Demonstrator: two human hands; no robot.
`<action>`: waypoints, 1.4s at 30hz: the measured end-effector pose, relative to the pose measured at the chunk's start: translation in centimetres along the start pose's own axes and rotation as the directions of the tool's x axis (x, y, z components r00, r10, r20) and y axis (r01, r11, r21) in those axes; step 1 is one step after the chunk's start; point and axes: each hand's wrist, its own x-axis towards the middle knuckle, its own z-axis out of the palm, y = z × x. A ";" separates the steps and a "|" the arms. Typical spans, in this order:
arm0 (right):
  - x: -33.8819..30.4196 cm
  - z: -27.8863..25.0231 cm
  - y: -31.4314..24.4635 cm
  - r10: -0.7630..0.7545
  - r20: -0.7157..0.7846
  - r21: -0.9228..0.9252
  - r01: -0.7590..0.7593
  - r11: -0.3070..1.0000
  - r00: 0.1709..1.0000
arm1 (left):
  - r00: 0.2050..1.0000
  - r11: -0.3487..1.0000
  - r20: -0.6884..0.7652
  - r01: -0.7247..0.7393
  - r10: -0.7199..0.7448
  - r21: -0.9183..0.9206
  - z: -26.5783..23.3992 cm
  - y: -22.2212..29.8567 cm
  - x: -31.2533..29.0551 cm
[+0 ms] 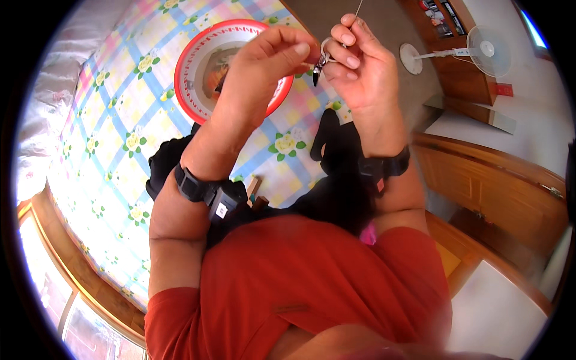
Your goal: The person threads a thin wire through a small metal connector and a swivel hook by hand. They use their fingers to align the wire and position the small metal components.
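Note:
Both hands are raised close together in front of me. My right hand [367, 69] has its thumb and fingertips closed on a thin metal rod [358, 9] that points upward. A metal ring [324, 48] sits at its curled fingers, and a small black and silver piece [318, 73] hangs from it. My left hand [259, 67] is closed in a pinch beside that ring; what its fingertips hold is too small to make out. Below and behind the left hand stands a white basin [191, 71] with a red rim, holding something orange and dark.
A flowered, checked cloth [120, 156] lies under the basin. A white fan [487, 50] stands at the far right, near a wooden cabinet [459, 72]. Wooden furniture [492, 186] runs along the right side, and a window [90, 324] is at the lower left.

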 end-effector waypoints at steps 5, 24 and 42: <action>0.1 0.0 -0.1 -0.038 0.010 0.083 0.037 0.996 0.999 | 0.997 0.996 0.078 0.012 -0.020 0.090 0.9 -0.9 -0.3; 0.6 -0.2 -1.6 -0.087 0.088 0.071 0.081 0.994 0.992 | 0.957 0.988 0.279 0.110 -0.075 -0.109 1.0 -0.5 -1.1; 1.3 -1.4 -1.9 -0.090 0.111 0.072 0.082 0.994 0.990 | 0.974 0.983 0.168 0.164 -0.149 -0.077 1.5 -1.0 -0.9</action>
